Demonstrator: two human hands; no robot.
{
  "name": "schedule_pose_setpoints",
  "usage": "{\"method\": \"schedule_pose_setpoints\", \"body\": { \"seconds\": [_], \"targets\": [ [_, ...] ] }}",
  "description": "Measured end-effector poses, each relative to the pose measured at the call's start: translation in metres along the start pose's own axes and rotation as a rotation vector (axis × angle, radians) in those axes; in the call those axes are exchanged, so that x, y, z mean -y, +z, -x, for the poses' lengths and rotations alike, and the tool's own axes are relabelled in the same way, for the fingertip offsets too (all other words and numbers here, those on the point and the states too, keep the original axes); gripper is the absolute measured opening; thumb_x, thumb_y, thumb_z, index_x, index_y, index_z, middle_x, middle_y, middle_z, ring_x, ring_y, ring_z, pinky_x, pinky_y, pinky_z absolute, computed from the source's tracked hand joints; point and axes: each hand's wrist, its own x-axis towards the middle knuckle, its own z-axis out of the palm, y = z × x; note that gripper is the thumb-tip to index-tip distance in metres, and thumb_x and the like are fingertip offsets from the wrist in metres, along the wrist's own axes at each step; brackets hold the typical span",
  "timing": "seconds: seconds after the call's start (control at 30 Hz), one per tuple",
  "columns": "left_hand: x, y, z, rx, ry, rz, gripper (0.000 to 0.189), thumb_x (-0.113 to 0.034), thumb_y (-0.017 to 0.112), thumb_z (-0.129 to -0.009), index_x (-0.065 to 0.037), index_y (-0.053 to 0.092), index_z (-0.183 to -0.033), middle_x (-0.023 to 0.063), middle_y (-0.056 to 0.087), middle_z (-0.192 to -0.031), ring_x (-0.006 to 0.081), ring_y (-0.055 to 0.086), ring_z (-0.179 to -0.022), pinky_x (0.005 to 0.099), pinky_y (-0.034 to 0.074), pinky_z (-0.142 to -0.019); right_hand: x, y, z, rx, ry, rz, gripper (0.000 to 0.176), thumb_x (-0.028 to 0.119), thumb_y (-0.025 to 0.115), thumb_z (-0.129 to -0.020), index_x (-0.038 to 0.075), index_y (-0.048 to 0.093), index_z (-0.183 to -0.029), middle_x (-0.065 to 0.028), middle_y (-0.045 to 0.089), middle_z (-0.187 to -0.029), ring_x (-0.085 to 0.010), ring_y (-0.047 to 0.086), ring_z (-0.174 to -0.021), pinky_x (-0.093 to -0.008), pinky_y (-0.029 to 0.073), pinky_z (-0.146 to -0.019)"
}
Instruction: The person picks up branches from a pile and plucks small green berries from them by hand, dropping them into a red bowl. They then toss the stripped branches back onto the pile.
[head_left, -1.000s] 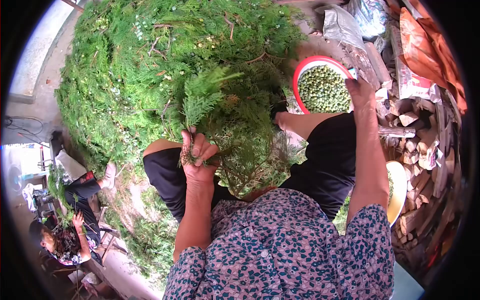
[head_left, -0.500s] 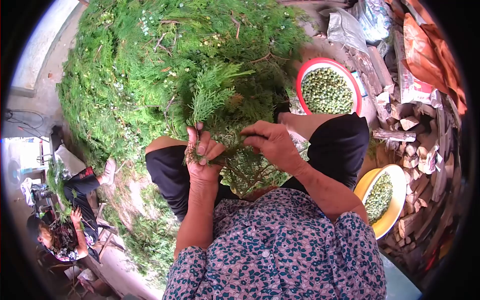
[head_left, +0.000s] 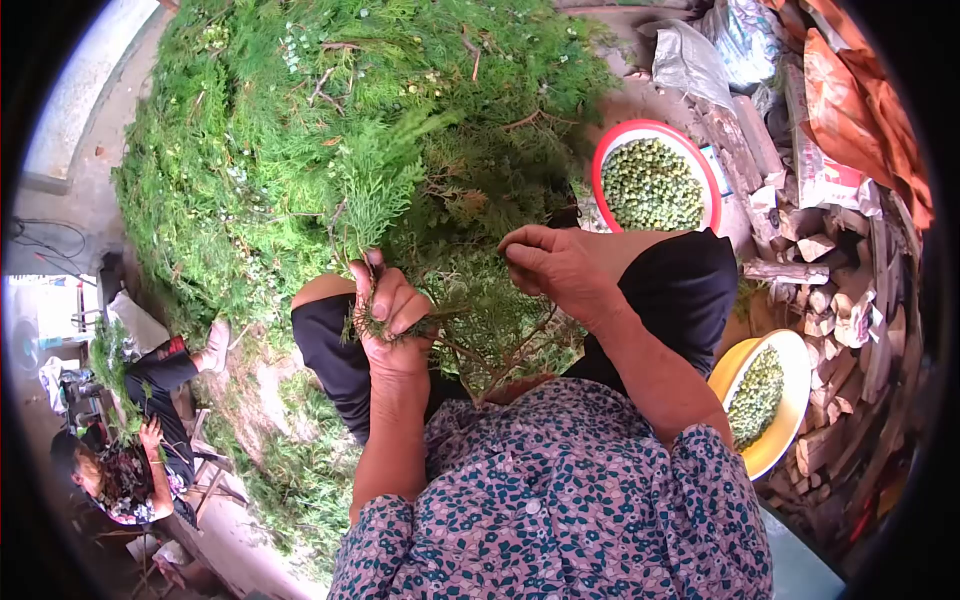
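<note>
My left hand is wrapped round a green branch, whose feathery tip points up and away from me. More twigs hang from that fist over my lap. To the right, my right hand is closed, thumb against fingers; anything between the fingertips is too small to make out. A large heap of green branches lies beyond my knees, with small pale berries in places.
At the right are a red-rimmed basin and a yellow basin, both holding small green berries. Firewood and sacks line the right side. Another person sits at the far left holding greenery.
My left hand has shifted slightly left and down with the branch. My right hand has moved a little to the right, widening the space between the hands.
</note>
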Motion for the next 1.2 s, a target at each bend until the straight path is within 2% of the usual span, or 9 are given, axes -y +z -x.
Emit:
{"method": "schedule_pose_setpoints", "body": {
  "seconds": [0.23, 0.3, 0.47, 0.57, 0.6, 0.73, 0.83, 1.0, 1.2],
  "targets": [
    [0.004, 0.005, 0.002, -0.030, 0.034, -0.049, 0.033, -0.029, 0.037, -0.097, -0.001, 0.053, -0.103, 0.0018, 0.039, -0.051, 0.0083, 0.030, -0.035, 0.0215, 0.032, -0.036, 0.018, 0.037, 0.022, 0.043, -0.131, 0.395, 0.016, 0.013, 0.064, -0.081, 0.004, 0.061, -0.093, 0.0024, 0.046, -0.063, -0.0094, 0.044, -0.054, -0.0221, 0.038, -0.052],
    [0.005, 0.005, 0.001, -0.028, 0.035, -0.053, 0.033, -0.029, 0.037, -0.097, -0.001, 0.053, -0.103, 0.0018, 0.039, -0.051, 0.0084, 0.030, -0.035, 0.0213, 0.032, -0.036, 0.005, 0.037, 0.017, 0.076, -0.692, 0.809, 0.016, 0.012, 0.068, -0.076, 0.001, 0.064, -0.086, -0.0039, 0.054, -0.065, -0.0117, 0.051, -0.057, -0.0267, 0.041, -0.053],
    [-0.001, -0.001, 0.004, 0.110, -0.042, -0.057, 0.039, -0.030, 0.036, -0.097, 0.002, 0.055, -0.106, 0.0010, 0.038, -0.050, 0.0070, 0.029, -0.034, 0.0202, 0.030, -0.033, 0.020, 0.033, 0.025, -0.101, -0.369, 0.681, 0.010, 0.008, 0.064, -0.077, 0.001, 0.063, -0.084, -0.0057, 0.058, -0.073, -0.0114, 0.051, -0.060, -0.0267, 0.041, -0.056],
    [0.001, 0.009, 0.005, 0.240, -0.105, -0.100, 0.040, -0.030, 0.035, -0.097, 0.002, 0.054, -0.111, 0.0006, 0.037, -0.049, 0.0063, 0.028, -0.033, 0.0187, 0.029, -0.031, 0.022, 0.019, 0.019, -0.118, -0.145, 0.009, 0.010, 0.010, 0.061, -0.080, 0.001, 0.062, -0.085, -0.0038, 0.058, -0.072, -0.0092, 0.050, -0.060, -0.0247, 0.040, -0.054],
    [0.007, 0.018, 0.013, 0.002, -0.031, -0.055, 0.044, -0.035, 0.039, -0.095, 0.002, 0.060, -0.086, -0.0011, 0.034, -0.044, 0.0057, 0.026, -0.031, 0.0169, 0.028, -0.029, 0.022, 0.021, 0.017, -0.039, -0.113, -0.043, 0.009, 0.010, 0.058, -0.083, 0.002, 0.061, -0.086, -0.0024, 0.055, -0.070, -0.0072, 0.051, -0.063, -0.0225, 0.039, -0.054],
    [0.013, 0.025, 0.014, 0.027, -0.153, -0.048, 0.053, -0.042, 0.045, -0.091, -0.003, 0.052, -0.056, -0.0036, 0.029, -0.037, 0.0054, 0.024, -0.028, 0.0165, 0.027, -0.028, 0.037, 0.038, 0.017, 0.102, 0.021, 0.286, 0.014, 0.013, 0.058, -0.085, 0.001, 0.062, -0.092, -0.0046, 0.059, -0.069, -0.0095, 0.056, -0.070, -0.0234, 0.043, -0.059],
    [0.014, 0.026, 0.015, -0.031, -0.138, -0.006, 0.060, -0.046, 0.048, -0.088, -0.010, 0.037, -0.042, -0.0053, 0.026, -0.034, 0.0055, 0.023, -0.026, 0.0163, 0.026, -0.027, 0.022, 0.038, 0.006, 0.371, -0.323, 0.847, 0.021, 0.015, 0.058, -0.085, 0.000, 0.062, -0.099, -0.0085, 0.064, -0.080, -0.0145, 0.060, -0.075, -0.0277, 0.046, -0.066],
    [0.017, 0.025, 0.018, -0.122, -0.049, 0.025, 0.056, -0.043, 0.045, -0.090, -0.009, 0.043, -0.046, -0.0046, 0.027, -0.035, 0.0059, 0.024, -0.026, 0.0161, 0.026, -0.026, 0.007, 0.040, 0.010, 0.415, -0.350, 0.805, 0.019, 0.014, 0.061, -0.081, 0.002, 0.062, -0.095, -0.0152, 0.061, -0.074, -0.0229, 0.057, -0.066, -0.0330, 0.044, -0.062],
    [0.018, 0.026, 0.019, -0.136, -0.038, -0.048, 0.058, -0.042, 0.043, -0.092, -0.007, 0.043, -0.045, -0.0038, 0.029, -0.035, 0.0061, 0.023, -0.025, 0.0157, 0.027, -0.026, 0.004, 0.043, 0.018, 0.087, -0.534, 0.859, 0.014, 0.014, 0.059, -0.083, 0.001, 0.061, -0.086, -0.0112, 0.059, -0.068, -0.0187, 0.057, -0.062, -0.0303, 0.043, -0.055]
  ]
}}
